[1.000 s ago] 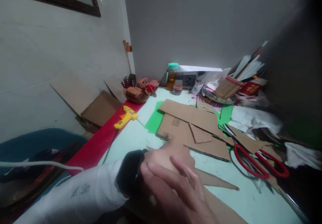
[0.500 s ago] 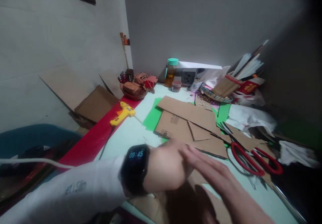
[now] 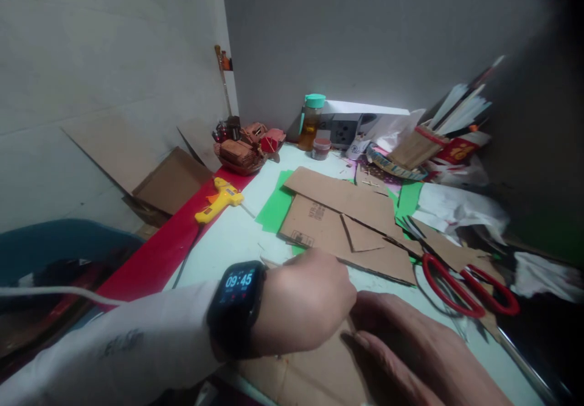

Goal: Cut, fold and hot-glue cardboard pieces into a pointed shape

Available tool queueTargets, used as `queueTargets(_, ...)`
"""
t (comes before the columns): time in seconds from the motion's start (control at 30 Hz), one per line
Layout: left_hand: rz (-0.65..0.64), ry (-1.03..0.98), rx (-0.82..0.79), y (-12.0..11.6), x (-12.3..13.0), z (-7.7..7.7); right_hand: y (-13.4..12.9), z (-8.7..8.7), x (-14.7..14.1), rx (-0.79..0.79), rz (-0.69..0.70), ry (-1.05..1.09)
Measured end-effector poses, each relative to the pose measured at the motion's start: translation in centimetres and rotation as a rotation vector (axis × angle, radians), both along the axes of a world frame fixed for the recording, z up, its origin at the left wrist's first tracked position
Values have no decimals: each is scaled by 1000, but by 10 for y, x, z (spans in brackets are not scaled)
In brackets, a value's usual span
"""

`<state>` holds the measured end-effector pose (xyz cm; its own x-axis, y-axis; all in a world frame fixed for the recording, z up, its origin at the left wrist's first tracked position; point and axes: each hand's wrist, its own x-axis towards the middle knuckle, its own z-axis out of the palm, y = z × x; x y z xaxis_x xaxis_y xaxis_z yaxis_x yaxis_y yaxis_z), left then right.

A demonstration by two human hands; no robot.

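Note:
A piece of brown cardboard (image 3: pixel 314 372) lies low at the near edge of the table, partly under my hands. My left hand (image 3: pixel 305 302), below a black watch and white sleeve, is closed at the cardboard's far side; its fingertips are hidden. My right hand (image 3: pixel 410 342) meets it from the right, fingers curled and thumb bent in at the cardboard's edge. Beyond my hands rest larger flat cardboard sheets (image 3: pixel 314 223) with a loose triangular strip on top. Red-handled scissors (image 3: pixel 474 290) lie right of my right hand.
A yellow glue gun (image 3: pixel 219 201) rests on the red strip at left. Green paper (image 3: pixel 275 205) shows under the sheets. Toward the back are a basket of small brown items (image 3: pixel 239 153), a bottle (image 3: pixel 311 123) and a holder of sticks (image 3: pixel 415 146). A blue tub (image 3: pixel 64 235) stands left.
My right hand has gone from stretched, blurred fingers across the left hand to curled fingers beside it. My left hand has turned slightly, and more cardboard shows beneath. The view has shifted slightly.

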<state>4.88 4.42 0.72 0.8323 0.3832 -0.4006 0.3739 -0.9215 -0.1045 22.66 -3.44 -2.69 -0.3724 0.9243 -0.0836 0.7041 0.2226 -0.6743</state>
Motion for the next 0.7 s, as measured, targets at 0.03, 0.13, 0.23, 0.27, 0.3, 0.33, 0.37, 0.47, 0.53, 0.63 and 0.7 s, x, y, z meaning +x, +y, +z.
queueTargets(0.03,-4,-11,12,0,-1,0,1,1,1,-21,7,-20)
queueTargets(0.13,-8,-58,44,-1,-2,-1,5,2,5,1,-8,-77)
queueTargets(0.23,7,-86,60,-1,-2,-2,8,1,7,92,-11,-131)
queueTargets(0.27,14,-89,58,-2,-1,-3,9,-1,8,122,-14,-142)
queueTargets(0.3,21,-91,53,-2,0,-3,10,-2,8,143,-17,-150)
queueTargets(0.33,28,-92,44,-3,0,-4,11,-3,9,153,-19,-153)
queueTargets(0.37,35,-91,30,-3,0,-4,12,-4,9,155,-20,-150)
queueTargets(0.47,57,-116,-19,2,-5,-3,16,-2,10,91,-20,-144)
queueTargets(0.53,72,-167,-68,11,-13,0,20,5,9,-15,-30,-145)
queueTargets(0.63,86,-193,-247,32,-25,6,30,17,10,-166,-28,-66)
queueTargets(0.7,125,-183,-356,45,-31,9,37,21,13,-246,16,0)
